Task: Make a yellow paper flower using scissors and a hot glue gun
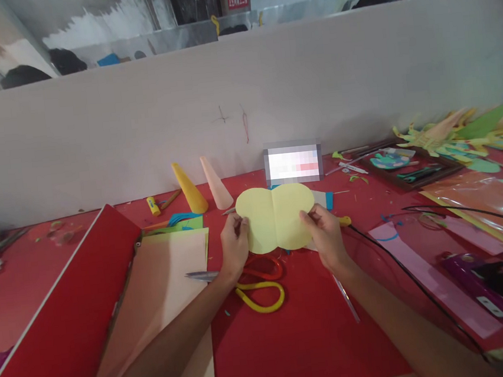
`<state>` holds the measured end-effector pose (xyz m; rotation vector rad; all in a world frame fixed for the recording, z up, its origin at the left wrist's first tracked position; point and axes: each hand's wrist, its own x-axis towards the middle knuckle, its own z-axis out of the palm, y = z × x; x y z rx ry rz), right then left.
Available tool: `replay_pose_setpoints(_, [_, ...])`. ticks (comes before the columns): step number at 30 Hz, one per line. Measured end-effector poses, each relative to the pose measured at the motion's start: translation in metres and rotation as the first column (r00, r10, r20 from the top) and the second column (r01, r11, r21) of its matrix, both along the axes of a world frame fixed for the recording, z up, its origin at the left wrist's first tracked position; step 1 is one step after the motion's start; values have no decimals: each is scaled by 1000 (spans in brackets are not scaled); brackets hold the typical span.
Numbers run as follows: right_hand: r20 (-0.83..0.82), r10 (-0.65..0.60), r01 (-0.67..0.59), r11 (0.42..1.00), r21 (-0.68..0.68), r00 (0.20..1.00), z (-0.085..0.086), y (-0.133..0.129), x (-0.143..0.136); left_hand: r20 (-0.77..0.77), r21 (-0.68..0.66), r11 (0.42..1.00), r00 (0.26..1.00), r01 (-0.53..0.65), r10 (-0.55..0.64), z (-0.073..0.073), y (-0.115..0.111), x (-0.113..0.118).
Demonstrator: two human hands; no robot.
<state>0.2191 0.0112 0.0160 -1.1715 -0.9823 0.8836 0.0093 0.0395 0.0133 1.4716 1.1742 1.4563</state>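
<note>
A pale yellow paper cut-out (261,220) with rounded lobes and a crease down its middle is held up over the red table. My left hand (235,243) pinches its left edge between thumb and fingers. At its right edge my right hand (325,235) grips it the same way. Scissors (263,307) with one red and one yellow handle lie beneath my left wrist, their blades pointing left. Below my right wrist lies a clear pen-like stick (346,301). Behind the cut-out, part of a grey and blue piece is hidden.
A yellow paper cone (190,188) and a pale pink cone (216,185) stand near the white partition (139,134). Peach paper sheets (174,267) lie left, beside a red divider (67,307). Rightward are a dark tray (410,176), pink strips (433,277), a black cable (401,263) and a purple device (487,284).
</note>
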Motion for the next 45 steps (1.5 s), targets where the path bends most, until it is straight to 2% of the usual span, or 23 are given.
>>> replay_pose_setpoints(4, [-11,9,-9,1000,-8,1000,-2,-2,-2,12,-6,1000,1000,-14,14,4,-2,0])
replay_pose_setpoints(7, [9,-1,1,1000,-12,1000,-5,-1,-1,7,44,999,1000,21,-21,11,-8,1])
replay_pose_setpoints(11, [62,40,-40,999,6,997,-6,-1,-3,-104,145,962,970,232,-219,18,-12,1])
replay_pose_setpoints(13, [33,86,-86,996,9,996,-4,-3,-6,-170,157,933,940,323,-297,19,-10,2])
replay_pose_setpoints(17, [-75,212,-212,977,6,974,1,-7,-14,-214,98,912,903,398,-371,14,-4,4])
replay_pose_setpoints(20, [-77,283,-286,958,-20,956,1,-8,-17,-176,21,923,910,384,-375,7,-3,4])
replay_pose_setpoints(23, [-60,225,-226,974,-19,972,-3,-7,-17,-152,-20,947,935,322,-321,2,-4,5])
replay_pose_setpoints(26, [-76,199,-203,978,-48,977,-8,-7,-15,-47,-21,962,961,271,-272,1,-5,8])
replay_pose_setpoints(30, [-48,285,-288,955,-69,957,-9,-6,-12,94,-55,951,949,305,-300,5,-6,10])
replay_pose_setpoints(36, [-30,286,-288,956,-63,958,-6,-8,-13,-44,56,956,957,289,-287,6,-7,7])
replay_pose_setpoints(41, [-73,288,-291,955,-50,955,-5,-8,-11,-77,113,956,961,272,-265,8,-6,4])
replay_pose_setpoints(45, [154,271,-278,960,24,950,-6,-8,-11,-117,96,956,957,277,-266,12,-8,3])
